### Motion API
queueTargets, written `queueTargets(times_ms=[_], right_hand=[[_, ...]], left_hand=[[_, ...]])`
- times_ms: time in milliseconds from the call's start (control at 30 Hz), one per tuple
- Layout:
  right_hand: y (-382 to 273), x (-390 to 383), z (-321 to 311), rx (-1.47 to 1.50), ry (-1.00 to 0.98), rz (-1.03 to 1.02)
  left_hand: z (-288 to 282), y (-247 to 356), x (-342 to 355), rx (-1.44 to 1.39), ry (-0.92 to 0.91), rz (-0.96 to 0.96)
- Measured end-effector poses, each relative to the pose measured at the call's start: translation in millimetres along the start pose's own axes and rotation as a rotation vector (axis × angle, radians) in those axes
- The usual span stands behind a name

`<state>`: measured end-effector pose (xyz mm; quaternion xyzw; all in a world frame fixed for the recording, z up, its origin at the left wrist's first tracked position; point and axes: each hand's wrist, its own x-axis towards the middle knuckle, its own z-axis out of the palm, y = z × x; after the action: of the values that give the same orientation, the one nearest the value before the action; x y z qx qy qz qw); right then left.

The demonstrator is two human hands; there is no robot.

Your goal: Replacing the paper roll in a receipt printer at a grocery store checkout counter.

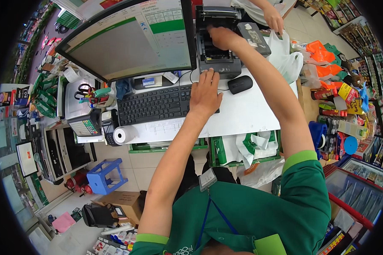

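A black receipt printer (219, 63) stands on the white desk with its lid (219, 13) raised. My right hand (224, 39) reaches into its opened top, fingers bent inward; whatever they hold or touch inside is hidden. My left hand (205, 94) lies flat over the right end of the black keyboard (155, 104). Its fingers stretch forward, and the tips touch the printer's front edge. Just right of that hand sits a black mouse (240, 84). A white paper roll (124, 135) rests at the desk's near left edge.
A large monitor (132, 40) rises behind the keyboard. Beyond the printer, another person's hand (274, 20) is at a white plastic bag (281, 53), beside a dark grey box (253, 37). Scissors (84, 91) and a card terminal (85, 126) are at left. Goods crowd the right side.
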<state>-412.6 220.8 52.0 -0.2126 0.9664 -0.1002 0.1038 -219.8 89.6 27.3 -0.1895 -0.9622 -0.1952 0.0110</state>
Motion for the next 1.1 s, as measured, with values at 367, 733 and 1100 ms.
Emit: queueTargets(times_ms=[367,733,1100], right_hand=[[-8,15,23,-0.263,-0.185,-0.057],[11,-345,113,1.452,-0.025,-0.116],[93,-668,364,0.658,-0.130,1.492]], left_hand=[[-27,-13,-63,-0.218,0.354,-0.028],[-66,-257,-240,-0.082,0.132,-0.649],[-48,-336,-250,-0.199,0.133,-0.638]])
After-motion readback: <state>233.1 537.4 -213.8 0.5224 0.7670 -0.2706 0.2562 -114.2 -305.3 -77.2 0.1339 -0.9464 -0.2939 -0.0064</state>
